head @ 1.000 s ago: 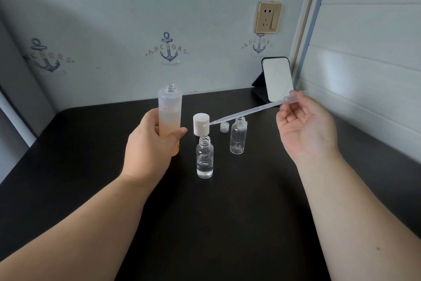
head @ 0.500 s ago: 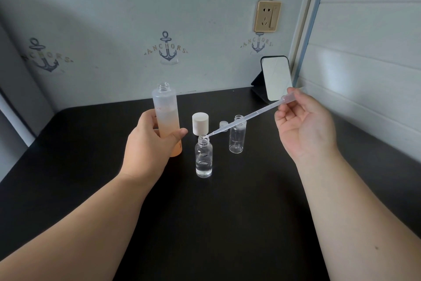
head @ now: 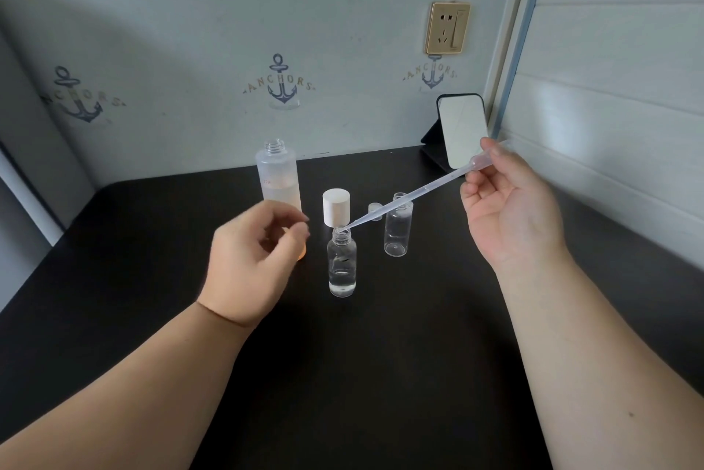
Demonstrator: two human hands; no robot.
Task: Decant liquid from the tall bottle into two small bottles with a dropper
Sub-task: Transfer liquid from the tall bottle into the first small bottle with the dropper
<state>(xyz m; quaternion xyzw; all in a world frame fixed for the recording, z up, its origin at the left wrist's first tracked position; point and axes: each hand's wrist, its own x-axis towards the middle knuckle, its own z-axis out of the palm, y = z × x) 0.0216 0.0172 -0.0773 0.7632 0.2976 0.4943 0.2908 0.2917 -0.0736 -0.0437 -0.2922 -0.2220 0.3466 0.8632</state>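
Note:
The tall frosted bottle (head: 279, 180), uncapped and partly full of pale liquid, stands upright on the black table (head: 381, 374). My left hand (head: 253, 258) hovers just in front of it with loosely curled fingers, holding nothing. My right hand (head: 508, 210) pinches the bulb of a clear plastic dropper (head: 411, 195). Its tip sits at the mouth of the near small clear bottle (head: 341, 265), which holds some liquid. The second small bottle (head: 397, 227) stands open behind and to the right; it looks empty.
A white cap (head: 336, 206) stands behind the near small bottle, and a small clear cap (head: 375, 208) lies beside the far one. A small mirror (head: 461, 130) leans on its stand at the back right corner. Walls close the back and right sides.
My left hand has let go of the tall bottle and drawn back slightly. The dropper tip has come down from near the white cap to the near small bottle's mouth.

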